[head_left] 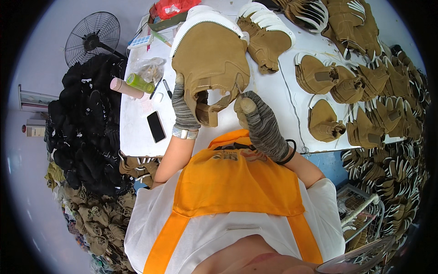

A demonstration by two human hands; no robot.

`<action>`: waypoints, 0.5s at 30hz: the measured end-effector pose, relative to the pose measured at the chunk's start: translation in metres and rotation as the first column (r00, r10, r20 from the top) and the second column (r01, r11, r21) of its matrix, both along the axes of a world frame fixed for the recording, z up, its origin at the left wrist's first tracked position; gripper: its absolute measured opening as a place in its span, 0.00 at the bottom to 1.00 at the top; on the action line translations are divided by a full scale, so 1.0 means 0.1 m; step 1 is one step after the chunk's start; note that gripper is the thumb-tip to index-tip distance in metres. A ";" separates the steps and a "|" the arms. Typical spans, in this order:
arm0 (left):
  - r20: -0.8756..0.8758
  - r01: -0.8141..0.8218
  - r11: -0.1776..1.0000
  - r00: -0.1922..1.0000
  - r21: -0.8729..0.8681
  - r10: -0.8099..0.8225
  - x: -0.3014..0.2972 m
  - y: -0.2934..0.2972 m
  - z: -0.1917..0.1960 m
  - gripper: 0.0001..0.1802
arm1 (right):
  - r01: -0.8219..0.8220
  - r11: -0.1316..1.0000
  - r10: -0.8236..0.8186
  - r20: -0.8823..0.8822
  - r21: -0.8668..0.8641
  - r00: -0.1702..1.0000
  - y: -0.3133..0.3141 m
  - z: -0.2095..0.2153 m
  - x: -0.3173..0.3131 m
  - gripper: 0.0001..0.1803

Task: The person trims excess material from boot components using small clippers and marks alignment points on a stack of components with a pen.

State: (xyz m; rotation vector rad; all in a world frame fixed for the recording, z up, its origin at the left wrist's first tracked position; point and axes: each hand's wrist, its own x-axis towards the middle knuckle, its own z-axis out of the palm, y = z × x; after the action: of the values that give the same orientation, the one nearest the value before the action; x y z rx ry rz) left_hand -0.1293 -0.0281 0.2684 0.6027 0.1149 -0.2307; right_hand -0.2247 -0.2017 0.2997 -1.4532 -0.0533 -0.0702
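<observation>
A brown shoe upper point(207, 57) with a white toothed edge is held up over the white table in front of me. My left hand point(185, 105), in a grey knitted fingerless glove, grips its left side near the cut-out opening. My right hand point(262, 123), gloved the same way, is closed on a small pointed metal tool point(239, 90). The tool's tip meets the upper at the right of the opening; its handle is hidden in my fingers, so its exact kind does not show. Another brown upper point(266, 43) with a white edge lies just behind.
Stacked brown uppers point(319, 75) cover the table's right side. On the left lie a phone point(156, 126), pens point(167, 88), a pink bottle point(126, 88), a green bottle point(140, 83) and a plastic bag point(149, 68). Black uppers point(91, 118) are heaped beside the table, below a fan point(92, 41).
</observation>
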 end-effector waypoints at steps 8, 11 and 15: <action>-0.012 -0.072 0.982 0.997 0.172 0.075 -0.01 -0.03 -0.03 0.20 | -0.099 0.965 0.141 -0.163 0.241 0.977 -0.04 -0.03 -0.01 0.22; -0.027 -0.108 0.976 0.993 0.187 0.115 -0.02 -0.04 -0.06 0.19 | -0.087 0.984 0.113 -0.168 0.158 0.979 -0.07 -0.04 -0.02 0.23; 0.020 -0.011 0.996 1.000 0.088 0.009 0.05 0.03 -0.21 0.19 | 0.119 0.939 -0.063 -0.180 0.322 0.982 -0.14 -0.13 0.02 0.21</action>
State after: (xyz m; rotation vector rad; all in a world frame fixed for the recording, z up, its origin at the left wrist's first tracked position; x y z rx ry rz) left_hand -0.1246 -0.0248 0.2475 0.6921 0.1097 -0.2108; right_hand -0.2224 -0.2156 0.2863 -1.1179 0.1577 -0.0308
